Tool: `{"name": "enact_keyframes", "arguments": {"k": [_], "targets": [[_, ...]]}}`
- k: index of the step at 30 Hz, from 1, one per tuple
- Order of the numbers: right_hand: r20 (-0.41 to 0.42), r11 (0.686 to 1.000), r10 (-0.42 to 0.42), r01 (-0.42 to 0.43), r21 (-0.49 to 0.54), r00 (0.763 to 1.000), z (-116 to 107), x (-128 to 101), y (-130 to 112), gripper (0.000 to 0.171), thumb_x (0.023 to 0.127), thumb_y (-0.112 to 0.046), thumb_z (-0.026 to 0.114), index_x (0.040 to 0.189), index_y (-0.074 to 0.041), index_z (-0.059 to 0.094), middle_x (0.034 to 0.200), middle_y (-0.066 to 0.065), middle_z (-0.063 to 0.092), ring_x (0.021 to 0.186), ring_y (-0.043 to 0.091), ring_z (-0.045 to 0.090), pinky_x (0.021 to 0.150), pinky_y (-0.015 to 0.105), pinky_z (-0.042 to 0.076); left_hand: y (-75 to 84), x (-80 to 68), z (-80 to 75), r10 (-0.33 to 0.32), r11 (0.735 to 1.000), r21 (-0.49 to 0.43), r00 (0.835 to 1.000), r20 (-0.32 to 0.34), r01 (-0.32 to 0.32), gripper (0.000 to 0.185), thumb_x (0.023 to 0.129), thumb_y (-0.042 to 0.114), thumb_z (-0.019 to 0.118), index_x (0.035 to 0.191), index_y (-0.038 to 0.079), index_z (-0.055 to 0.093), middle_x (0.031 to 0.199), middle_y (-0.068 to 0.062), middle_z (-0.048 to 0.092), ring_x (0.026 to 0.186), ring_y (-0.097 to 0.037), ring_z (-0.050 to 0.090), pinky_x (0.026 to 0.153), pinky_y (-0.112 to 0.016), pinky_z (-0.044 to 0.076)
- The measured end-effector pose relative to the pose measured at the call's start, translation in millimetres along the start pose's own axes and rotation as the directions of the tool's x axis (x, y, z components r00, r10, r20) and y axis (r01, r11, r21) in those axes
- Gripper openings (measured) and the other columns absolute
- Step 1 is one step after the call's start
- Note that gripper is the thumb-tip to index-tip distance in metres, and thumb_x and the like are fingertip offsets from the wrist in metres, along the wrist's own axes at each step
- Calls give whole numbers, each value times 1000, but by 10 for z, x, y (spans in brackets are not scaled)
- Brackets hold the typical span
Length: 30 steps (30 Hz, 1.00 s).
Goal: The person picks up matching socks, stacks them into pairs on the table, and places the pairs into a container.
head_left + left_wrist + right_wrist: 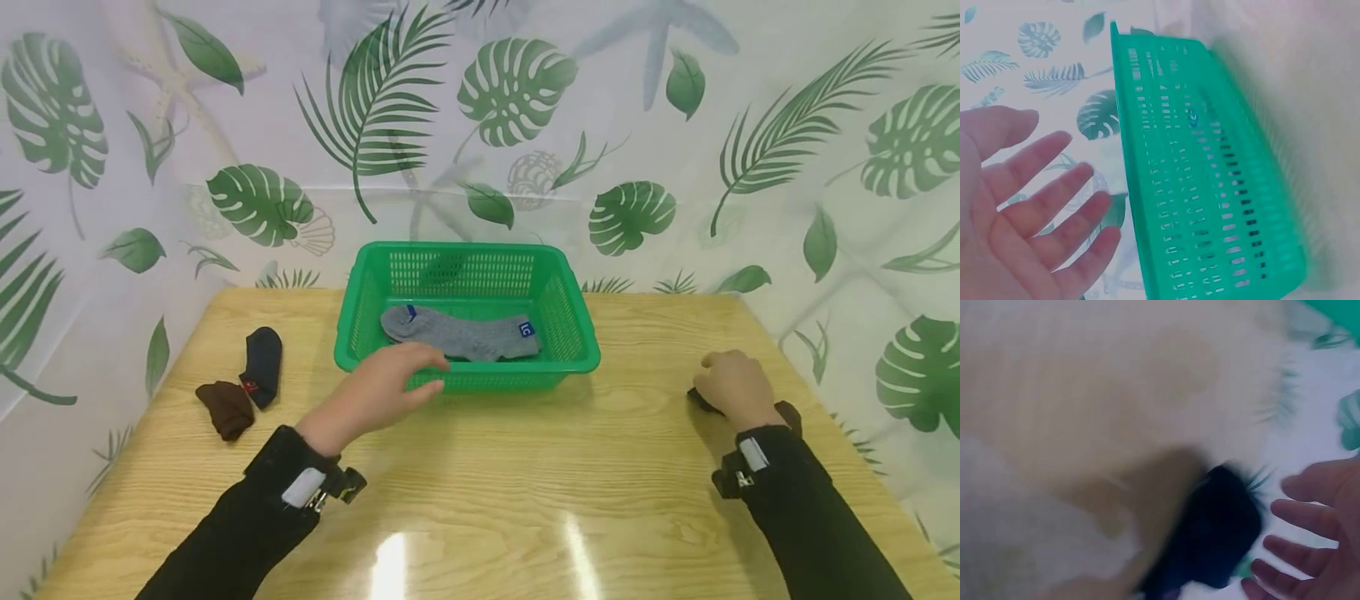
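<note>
Toward the tabletop's right edge, we find a dark sock by the released right hand; the left hand grasps nothing. Soft, light, we judge: pinch mid-body.

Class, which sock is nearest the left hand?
The grey sock, inside the green basket, just beyond the left hand. The brown sock and dark sock at left, and those by the right hand, lie farther off.

Dark sock partly behind right grip
</note>
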State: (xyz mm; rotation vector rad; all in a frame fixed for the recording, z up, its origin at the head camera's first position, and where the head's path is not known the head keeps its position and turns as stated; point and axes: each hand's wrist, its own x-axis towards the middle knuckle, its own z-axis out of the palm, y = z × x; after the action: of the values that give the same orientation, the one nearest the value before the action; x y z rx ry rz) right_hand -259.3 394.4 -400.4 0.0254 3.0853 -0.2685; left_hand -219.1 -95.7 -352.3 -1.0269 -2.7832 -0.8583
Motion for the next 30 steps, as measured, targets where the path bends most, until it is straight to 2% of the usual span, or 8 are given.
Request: {"name": "enact_keyframes", "arguments": {"k": [3, 7, 10, 13, 17, 22, 26, 30], "targets": [[45, 1000, -10, 11, -20, 999, 131, -108, 160, 38, 88, -16, 56, 113, 12, 60, 106, 37, 58, 96, 61, 49, 79, 66, 42, 22, -165, 60, 9, 1000, -17, 1000, 7, -8, 24, 95, 20, 64, 116, 9, 68, 119, -7, 66, 116, -26, 59, 99, -41, 46], [88, 999, -48, 48, 1, 995, 202, -147, 94, 33, 85, -18, 61, 107, 7, 63, 99, 32, 60, 95, 59, 48, 80, 69, 36, 4, -270, 155, -13, 998, -55, 1000, -6, 12, 23, 94, 19, 64, 114, 8, 68, 116, -6, 67, 114, -25, 60, 98, -41, 46], [90, 991, -128, 131, -34, 988, 253, -162, -96, 26, 83, -14, 63, 101, 5, 65, 94, 27, 61, 92, 52, 52, 81, 68, 35, -18, -304, 237, -26, 996, -82, 1000, -4, 26, 24, 95, 18, 63, 116, 6, 68, 117, -8, 67, 114, -27, 60, 98, -43, 46], [63, 969, -213, 219, -110, 975, 336, -223, -355, 21, 83, -8, 65, 100, 5, 66, 95, 25, 63, 91, 46, 56, 84, 63, 37, -34, -319, 320, -24, 995, -95, 1000, 8, 24, 24, 95, 17, 62, 116, 5, 67, 117, -9, 67, 112, -27, 61, 97, -43, 47], [19, 937, -297, 296, -186, 955, 436, -362, -738, 17, 83, -4, 67, 97, 5, 68, 98, 23, 66, 96, 41, 59, 87, 55, 40, -41, -302, 402, -31, 992, -125, 999, 26, 34, 23, 96, 17, 61, 115, 6, 68, 116, -9, 68, 108, -27, 62, 96, -42, 48], [-5, 869, -442, 428, -248, 897, 519, -509, -1176, 9, 83, -5, 70, 91, -1, 70, 93, 16, 67, 93, 36, 62, 86, 52, 43, -59, -262, 478, -34, 989, -140, 998, 49, 41, 23, 96, 18, 60, 115, 6, 68, 115, -8, 68, 106, -26, 62, 95, -42, 48], [8, 818, -532, 516, -253, 847, 592, -618, -1526, 11, 82, -7, 72, 91, -2, 70, 92, 14, 66, 90, 31, 62, 84, 48, 44, -56, -265, 519, -63, 985, -159, 996, 61, 72, 24, 97, 18, 60, 115, 7, 68, 116, -8, 68, 106, -27, 62, 95, -43, 48], [11, 758, -624, 608, -236, 781, 660, -732, -1900, 11, 81, -6, 71, 91, -2, 69, 92, 13, 65, 84, 30, 59, 78, 43, 43, -67, -273, 566, -83, 980, -176, 994, 70, 94, 23, 96, 17, 60, 115, 6, 68, 116, -9, 68, 105, -28, 62, 93, -43, 49]]}}
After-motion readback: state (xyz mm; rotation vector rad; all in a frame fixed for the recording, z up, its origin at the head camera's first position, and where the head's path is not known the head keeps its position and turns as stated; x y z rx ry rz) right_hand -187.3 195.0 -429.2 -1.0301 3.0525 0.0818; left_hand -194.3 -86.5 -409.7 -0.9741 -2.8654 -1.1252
